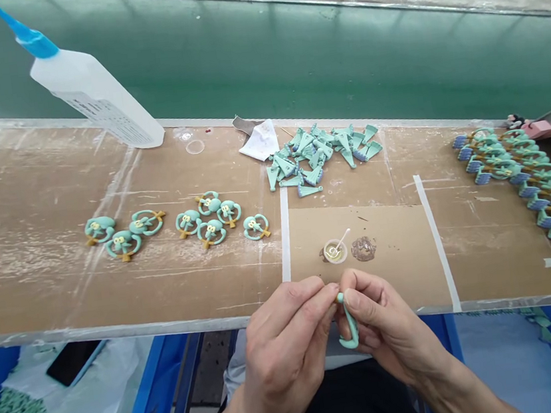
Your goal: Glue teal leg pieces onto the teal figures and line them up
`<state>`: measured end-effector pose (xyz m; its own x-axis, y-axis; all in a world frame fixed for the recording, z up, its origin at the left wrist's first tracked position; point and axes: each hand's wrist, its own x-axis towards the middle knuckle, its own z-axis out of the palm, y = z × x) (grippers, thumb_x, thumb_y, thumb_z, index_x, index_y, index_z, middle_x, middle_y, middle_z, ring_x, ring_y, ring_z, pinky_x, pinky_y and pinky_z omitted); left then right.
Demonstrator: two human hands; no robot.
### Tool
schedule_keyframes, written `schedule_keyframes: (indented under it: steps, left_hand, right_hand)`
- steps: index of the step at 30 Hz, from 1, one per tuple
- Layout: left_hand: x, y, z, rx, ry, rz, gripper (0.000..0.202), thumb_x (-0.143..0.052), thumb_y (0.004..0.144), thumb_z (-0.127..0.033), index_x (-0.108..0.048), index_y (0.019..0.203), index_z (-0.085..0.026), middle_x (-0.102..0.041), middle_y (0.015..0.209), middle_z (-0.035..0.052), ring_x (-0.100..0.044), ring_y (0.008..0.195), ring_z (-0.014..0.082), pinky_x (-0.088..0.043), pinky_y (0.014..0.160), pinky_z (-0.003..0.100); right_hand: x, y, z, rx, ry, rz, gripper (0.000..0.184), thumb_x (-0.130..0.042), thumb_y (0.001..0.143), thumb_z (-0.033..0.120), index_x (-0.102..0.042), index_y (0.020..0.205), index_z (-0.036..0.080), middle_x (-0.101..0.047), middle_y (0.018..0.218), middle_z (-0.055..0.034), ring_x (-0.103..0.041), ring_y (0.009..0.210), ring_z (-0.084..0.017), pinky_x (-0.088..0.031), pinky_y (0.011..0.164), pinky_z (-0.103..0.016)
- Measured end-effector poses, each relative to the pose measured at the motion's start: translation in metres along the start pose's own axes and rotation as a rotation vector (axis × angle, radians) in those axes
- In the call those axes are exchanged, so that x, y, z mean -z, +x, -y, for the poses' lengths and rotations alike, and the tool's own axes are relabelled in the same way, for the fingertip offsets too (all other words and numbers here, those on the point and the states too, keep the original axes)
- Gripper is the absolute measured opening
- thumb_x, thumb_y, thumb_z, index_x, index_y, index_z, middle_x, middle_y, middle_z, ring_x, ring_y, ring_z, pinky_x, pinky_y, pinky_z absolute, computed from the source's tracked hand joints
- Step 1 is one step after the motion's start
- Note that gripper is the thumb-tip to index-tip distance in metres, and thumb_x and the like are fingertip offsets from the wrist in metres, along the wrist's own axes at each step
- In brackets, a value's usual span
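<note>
Our curved teal moulded piece (349, 323) is pinched between both hands just over the counter's near edge, the left hand (284, 356) closed on its upper end, the right hand (385, 327) gripping it too. Ahead, between white tape strips, sits a small cup (334, 251) holding a swab. Loose teal parts (319, 155) heap near the far edge; assembled teal figures (524, 186) line the right edge.
</note>
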<state>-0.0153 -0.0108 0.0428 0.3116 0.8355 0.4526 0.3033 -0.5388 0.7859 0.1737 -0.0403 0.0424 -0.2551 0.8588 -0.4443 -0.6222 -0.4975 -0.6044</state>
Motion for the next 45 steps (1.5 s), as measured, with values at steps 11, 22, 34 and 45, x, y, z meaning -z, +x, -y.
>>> schedule_keyframes:
  steps: [11, 22, 34, 45]
  left_hand:
    - [0.003, 0.0, 0.019, 0.384, -0.352, -0.024, 0.013, -0.087, 0.103, -0.018, -0.093, 0.111, -0.026, -0.085, 0.111, 0.0069, -0.082, 0.1, 0.0217, -0.066, 0.087, 0.029]
    - [-0.016, 0.002, 0.02, 1.032, -1.496, -0.022, 0.039, -0.093, 0.088, -0.052, -0.082, 0.099, -0.017, -0.067, 0.09, 0.0024, -0.066, 0.065, 0.0152, -0.062, 0.059, 0.029]
    - [-0.015, 0.001, 0.018, 1.04, -1.569, -0.008, 0.043, -0.095, 0.086, -0.05, -0.085, 0.112, -0.017, -0.064, 0.09, 0.0024, -0.069, 0.071, 0.0182, -0.063, 0.055, 0.026]
    - [-0.016, -0.004, 0.008, 0.867, -1.047, 0.001, 0.066, -0.078, 0.106, -0.068, -0.076, 0.161, -0.031, -0.078, 0.149, 0.0173, -0.085, 0.115, 0.0397, -0.077, 0.089, 0.047]
  right_hand:
    - [-0.004, -0.007, -0.008, 0.057, -0.328, -0.135, 0.044, -0.097, 0.105, 0.059, -0.075, 0.098, 0.021, -0.065, 0.07, 0.0042, -0.054, 0.058, -0.01, -0.044, 0.06, -0.024]
    - [-0.016, -0.011, -0.002, 0.595, -0.821, -0.178, 0.009, -0.081, 0.114, 0.028, -0.086, 0.12, 0.033, -0.08, 0.099, -0.0054, -0.076, 0.078, -0.024, -0.062, 0.073, -0.04]
    - [-0.017, -0.015, 0.001, 0.668, -0.935, -0.136, 0.024, -0.084, 0.108, 0.019, -0.085, 0.126, 0.035, -0.076, 0.106, -0.007, -0.073, 0.081, -0.025, -0.065, 0.073, -0.041]
    - [-0.005, -0.02, 0.021, 0.727, -1.072, -0.185, 0.013, -0.081, 0.109, 0.016, -0.085, 0.112, 0.028, -0.082, 0.141, -0.0092, -0.079, 0.133, -0.029, -0.068, 0.109, -0.042]
